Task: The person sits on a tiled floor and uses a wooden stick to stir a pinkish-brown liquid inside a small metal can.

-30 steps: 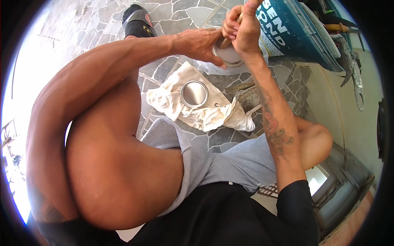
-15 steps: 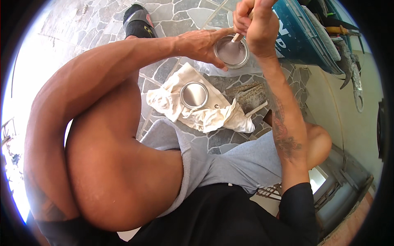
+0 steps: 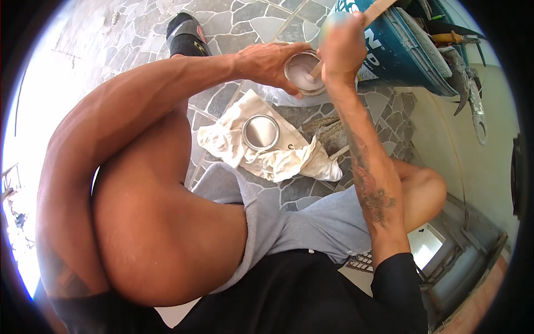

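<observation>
Stirring a small round metal tin (image 3: 305, 73) of pale paint

Left hand (image 3: 271, 62) fingers wrapped the tin; right hand (image 3: 340, 47) fingers pinched a wooden stir stick (image 3: 374, 11) above a cream rag (image 3: 267, 147).

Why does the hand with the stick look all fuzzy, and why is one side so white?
In the head view, the right hand is smeared by motion blur as it works the wooden stick in the small can; sunlight washes out the left rim; the fisheye lens bends the stone floor.

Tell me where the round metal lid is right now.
In the head view, the round metal lid lies on the cream rag on the stone floor, just below the small open can that the left hand holds.
</observation>
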Motion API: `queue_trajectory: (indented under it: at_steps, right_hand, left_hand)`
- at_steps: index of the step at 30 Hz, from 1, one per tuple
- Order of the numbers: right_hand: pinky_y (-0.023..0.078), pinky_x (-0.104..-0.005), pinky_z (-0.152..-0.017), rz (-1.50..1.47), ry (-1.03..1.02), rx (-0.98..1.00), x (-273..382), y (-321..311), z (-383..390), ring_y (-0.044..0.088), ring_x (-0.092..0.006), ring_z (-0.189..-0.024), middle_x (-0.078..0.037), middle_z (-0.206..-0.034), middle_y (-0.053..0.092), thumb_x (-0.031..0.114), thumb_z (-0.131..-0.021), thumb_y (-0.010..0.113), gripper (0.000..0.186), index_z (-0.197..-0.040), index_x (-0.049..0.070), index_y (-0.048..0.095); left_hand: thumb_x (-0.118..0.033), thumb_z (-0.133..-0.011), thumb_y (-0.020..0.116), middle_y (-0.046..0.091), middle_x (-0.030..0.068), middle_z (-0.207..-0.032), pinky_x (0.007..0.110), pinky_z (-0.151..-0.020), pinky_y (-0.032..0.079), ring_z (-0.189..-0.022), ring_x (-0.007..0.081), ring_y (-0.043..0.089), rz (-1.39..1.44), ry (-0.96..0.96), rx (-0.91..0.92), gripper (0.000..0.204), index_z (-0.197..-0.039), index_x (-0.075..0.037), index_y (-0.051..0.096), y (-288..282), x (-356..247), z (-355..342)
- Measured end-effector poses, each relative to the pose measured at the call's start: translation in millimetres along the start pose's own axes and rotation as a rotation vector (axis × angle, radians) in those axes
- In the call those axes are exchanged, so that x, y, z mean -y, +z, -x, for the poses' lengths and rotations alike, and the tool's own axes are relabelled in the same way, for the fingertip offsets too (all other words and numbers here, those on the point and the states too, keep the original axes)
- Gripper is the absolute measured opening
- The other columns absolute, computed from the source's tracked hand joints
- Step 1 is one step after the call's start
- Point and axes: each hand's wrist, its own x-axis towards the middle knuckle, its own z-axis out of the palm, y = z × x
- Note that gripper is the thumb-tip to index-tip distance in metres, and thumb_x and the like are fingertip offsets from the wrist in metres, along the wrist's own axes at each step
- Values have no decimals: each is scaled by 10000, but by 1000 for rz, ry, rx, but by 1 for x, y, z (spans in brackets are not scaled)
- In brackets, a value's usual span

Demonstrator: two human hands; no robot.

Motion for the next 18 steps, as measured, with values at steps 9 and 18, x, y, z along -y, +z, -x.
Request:
queue_trajectory:
  at_steps: [9,18]
  right_hand:
    - [327,-266,-433,-154,-236,236,57,8,22,352,-98,-433,25,-524,350,584,-1037,441,592,-672,120,393]
    - [368,-265,-451,-98,-183,351,-5,-19,35,452,-79,-449,8,-508,490,231,-1025,523,456,-606,52,502]
  left_hand:
    - [-475,-659,881,578,239,-1362,433,-1087,441,-1279,364,559,67,140,119,1051,-1482,-43,389,-9,6,-3]
    - [-394,-638,901,618,227,-1307,430,-1070,457,-1240,363,589,115,181,259,1021,-1471,-64,410,-16,7,-2]
